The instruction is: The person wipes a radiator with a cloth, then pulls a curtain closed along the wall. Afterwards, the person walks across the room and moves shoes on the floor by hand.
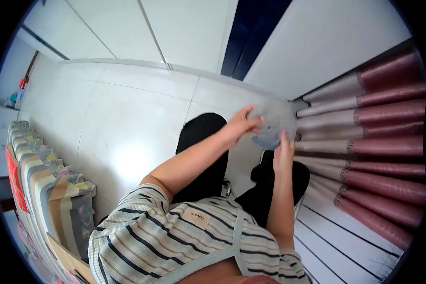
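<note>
A grey, rounded thing (275, 118) with a loose, crinkled surface is in front of me, between my knees and the curtain. Its kind is blurred beyond naming, and its lower edge looks darker and bluish. My left hand (244, 124) grips it from the left, thumb and fingers bent at its near side. At its lower right edge, my right hand (285, 147) pinches it with the fingers pointing up. Both forearms reach forward over my black trousers (201, 135).
Pale cabinet doors (189, 33) run along the far side, with a dark blue gap (253, 38). A maroon and grey curtain (388, 142) hangs at the right. To the left stands a striped, ruffled cloth cover (64, 199). Glossy white tiles (137, 109) form the floor.
</note>
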Tool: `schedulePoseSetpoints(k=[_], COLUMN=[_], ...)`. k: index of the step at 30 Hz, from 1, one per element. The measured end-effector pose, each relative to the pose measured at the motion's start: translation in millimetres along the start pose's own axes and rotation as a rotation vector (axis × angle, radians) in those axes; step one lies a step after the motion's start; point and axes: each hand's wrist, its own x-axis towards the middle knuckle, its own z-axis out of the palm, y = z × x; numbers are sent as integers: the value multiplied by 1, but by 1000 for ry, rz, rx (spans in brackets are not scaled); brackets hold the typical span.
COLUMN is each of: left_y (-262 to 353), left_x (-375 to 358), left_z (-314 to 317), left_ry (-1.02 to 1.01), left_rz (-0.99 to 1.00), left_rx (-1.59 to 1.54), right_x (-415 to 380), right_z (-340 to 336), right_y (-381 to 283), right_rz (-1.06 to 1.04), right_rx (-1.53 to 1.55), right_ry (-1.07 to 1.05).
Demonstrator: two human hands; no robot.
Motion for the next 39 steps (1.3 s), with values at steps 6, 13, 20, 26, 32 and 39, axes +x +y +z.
schedulePoseSetpoints(k=[6, 13, 20, 26, 32, 39], left_y=[22, 36, 48, 5, -17, 15], left_x=[-5, -23, -18, 36, 73, 74], left_z=[-20, -29, -9, 3, -54, -23], left_ry=[104, 260, 58, -161, 81, -104], left_rz=[266, 290, 221, 19, -37, 102], left_rx=[-189, -140, 28, 40, 159, 53], right_x=[16, 26, 29, 21, -108, -153], right_z=[11, 6, 9, 5, -9, -13], right_y=[-28, -38, -76, -12, 174, 220], right_rz=[17, -57, 144, 23, 264, 232], right_rx=[297, 230, 280, -112, -1123, -1064], right_ry=[-27, -125, -79, -209, -479, -1025])
